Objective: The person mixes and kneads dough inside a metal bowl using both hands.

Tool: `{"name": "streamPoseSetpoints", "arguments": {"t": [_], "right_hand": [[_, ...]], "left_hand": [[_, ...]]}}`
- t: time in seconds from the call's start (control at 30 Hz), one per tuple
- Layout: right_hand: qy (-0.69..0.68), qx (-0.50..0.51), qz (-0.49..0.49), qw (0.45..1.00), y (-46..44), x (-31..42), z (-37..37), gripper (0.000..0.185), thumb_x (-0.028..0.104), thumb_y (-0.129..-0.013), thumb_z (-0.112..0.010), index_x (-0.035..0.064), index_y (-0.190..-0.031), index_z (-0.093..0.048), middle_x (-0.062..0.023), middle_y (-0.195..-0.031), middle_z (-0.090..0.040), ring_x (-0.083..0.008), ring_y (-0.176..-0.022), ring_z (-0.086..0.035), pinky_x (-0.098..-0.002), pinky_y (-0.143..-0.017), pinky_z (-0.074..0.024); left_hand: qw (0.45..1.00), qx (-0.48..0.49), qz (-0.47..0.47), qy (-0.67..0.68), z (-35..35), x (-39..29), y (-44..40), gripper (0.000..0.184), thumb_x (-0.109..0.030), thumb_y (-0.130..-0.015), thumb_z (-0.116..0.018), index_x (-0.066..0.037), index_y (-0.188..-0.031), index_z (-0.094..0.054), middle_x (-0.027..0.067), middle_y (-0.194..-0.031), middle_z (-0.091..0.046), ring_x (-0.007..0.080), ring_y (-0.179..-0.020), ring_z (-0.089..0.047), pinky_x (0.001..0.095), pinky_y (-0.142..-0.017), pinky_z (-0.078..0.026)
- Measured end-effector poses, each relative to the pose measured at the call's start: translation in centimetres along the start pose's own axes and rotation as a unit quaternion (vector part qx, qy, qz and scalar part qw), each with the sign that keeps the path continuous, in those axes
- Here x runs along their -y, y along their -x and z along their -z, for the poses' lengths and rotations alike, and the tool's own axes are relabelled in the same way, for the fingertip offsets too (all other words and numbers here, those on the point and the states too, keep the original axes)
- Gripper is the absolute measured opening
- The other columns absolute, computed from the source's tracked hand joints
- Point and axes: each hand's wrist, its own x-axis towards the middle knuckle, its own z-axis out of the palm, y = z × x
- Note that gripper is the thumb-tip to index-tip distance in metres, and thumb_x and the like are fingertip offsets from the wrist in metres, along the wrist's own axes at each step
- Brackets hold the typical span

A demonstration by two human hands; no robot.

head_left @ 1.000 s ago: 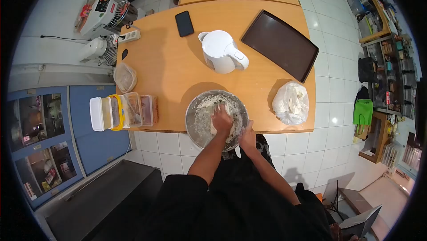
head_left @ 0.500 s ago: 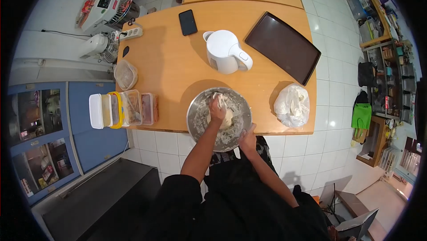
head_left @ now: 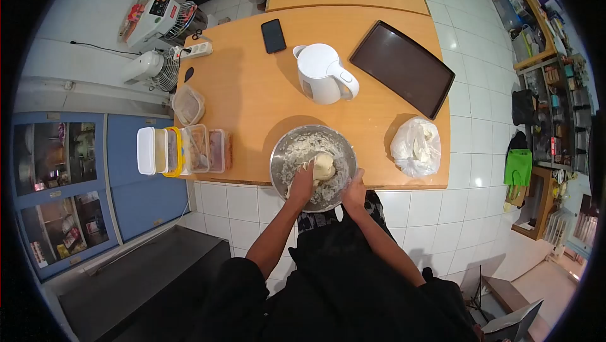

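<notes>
A metal mixing bowl [head_left: 278, 171] sits at the table's near edge, its inner wall smeared with flour and dough bits. Inside it lies a pale lump of dough [head_left: 324, 166]. My left hand [head_left: 303, 184] reaches into the bowl with its fingers curled against the left side of the dough; the fingertips are partly hidden. On the bowl's right rim, my right hand [head_left: 355, 192] grips with the thumb up along the outside.
Beyond the bowl stands a white electric kettle [head_left: 319, 67], with a dark baking tray [head_left: 404, 67] to its right and a phone [head_left: 274, 36] behind. A plastic bag of white contents [head_left: 416, 147] is at right; several plastic containers [head_left: 196, 147] line the left edge.
My left hand has come down from the far part of the bowl to the dough's near left side, leaving more of the lump visible. My right hand stays on the rim.
</notes>
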Motion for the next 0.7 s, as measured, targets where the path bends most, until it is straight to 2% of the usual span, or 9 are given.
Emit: {"name": "streamPoseSetpoints", "arguments": {"t": [0.07, 0.17, 0.27, 0.37, 0.47, 0.53, 0.7], "right_hand": [[0.0, 0.008, -0.002, 1.0, 0.0, 0.1, -0.1, 0.036, 0.0, -0.086, -0.046, 0.0029, -0.116, -0.027, -0.0321, -0.09, -0.058, -0.0523, -0.083, -0.056, -0.0557, -0.072, -0.0443], [-0.016, -0.019, 0.045, 0.999, 0.1, 0.2, 0.2, 0.041, 0.0, -0.083, -0.048, 0.0011, -0.118, -0.026, -0.0325, -0.093, -0.057, -0.0518, -0.085, -0.056, -0.0548, -0.072, -0.0448], [-0.016, 0.019, 0.012, 1.0, -0.2, 0.0, 0.3, 0.047, 0.0, -0.08, -0.05, -0.001, -0.12, -0.026, -0.032, -0.095, -0.057, -0.051, -0.084, -0.056, -0.0537, -0.071, -0.0454], [-0.029, 0.042, -0.04, 0.998, -0.3, 0.0, 0.1, 0.051, 0.0, -0.076, -0.058, -0.0009, -0.12, -0.032, -0.0305, -0.106, -0.056, -0.0493, -0.095, -0.055, -0.0524, -0.081, -0.0448], [0.013, -0.009, 0.023, 1.0, -0.1, -0.6, -0.5, 0.044, 0.0, -0.079, -0.05, -0.0014, -0.117, -0.027, -0.0323, -0.091, -0.057, -0.0508, -0.082, -0.056, -0.0554, -0.07, -0.0443], [-0.018, -0.009, 0.017, 1.0, 0.1, -0.7, -0.5, 0.04, 0.0, -0.081, -0.049, -0.001, -0.115, -0.027, -0.0328, -0.089, -0.057, -0.051, -0.081, -0.056, -0.0561, -0.069, -0.0438], [-0.011, 0.023, 0.002, 1.0, -0.1, -0.3, 0.3, 0.036, 0.002, -0.086, -0.047, -0.0002, -0.115, -0.027, -0.0344, -0.088, -0.057, -0.0525, -0.081, -0.056, -0.0577, -0.069, -0.0429]], "left_hand": [[0.999, 0.002, 0.008, 0.041, 2.0, -1.1, 0.4, 0.082, -0.01, -0.068, -0.071, -0.011, -0.14, -0.033, 0.031, -0.12, -0.049, 0.0449, -0.101, -0.057, 0.0475, -0.082, -0.051], [0.998, 0.022, 0.039, 0.045, 5.0, -3.1, 1.9, 0.074, -0.013, -0.067, -0.07, -0.009, -0.135, -0.04, 0.0269, -0.105, -0.058, 0.0418, -0.09, -0.062, 0.0473, -0.077, -0.052], [0.998, 0.033, 0.051, -0.008, 6.1, -3.8, 2.8, 0.063, -0.02, -0.069, -0.068, -0.009, -0.127, -0.047, 0.0223, -0.089, -0.064, 0.0383, -0.081, -0.065, 0.047, -0.071, -0.052], [0.997, 0.03, 0.057, -0.047, 4.8, -4.9, 2.4, 0.056, -0.028, -0.071, -0.066, -0.009, -0.122, -0.05, 0.019, -0.08, -0.065, 0.0364, -0.074, -0.066, 0.0472, -0.067, -0.052], [0.996, 0.024, 0.048, -0.07, 1.5, -6.0, 1.3, 0.055, -0.029, -0.071, -0.067, -0.008, -0.119, -0.051, 0.0165, -0.074, -0.066, 0.0353, -0.068, -0.066, 0.0469, -0.064, -0.052], [0.992, 0.034, 0.054, -0.107, -0.5, -6.1, 0.3, 0.057, -0.026, -0.069, -0.071, -0.005, -0.118, -0.052, 0.015, -0.07, -0.065, 0.0344, -0.064, -0.065, 0.0459, -0.061, -0.052], [0.997, -0.064, 0.018, -0.044, -3.3, -4.1, -2.7, 0.061, -0.03, -0.07, -0.068, 0.0, -0.12, -0.049, 0.0122, -0.066, -0.064, 0.0323, -0.062, -0.066, 0.0436, -0.06, -0.052]]}}
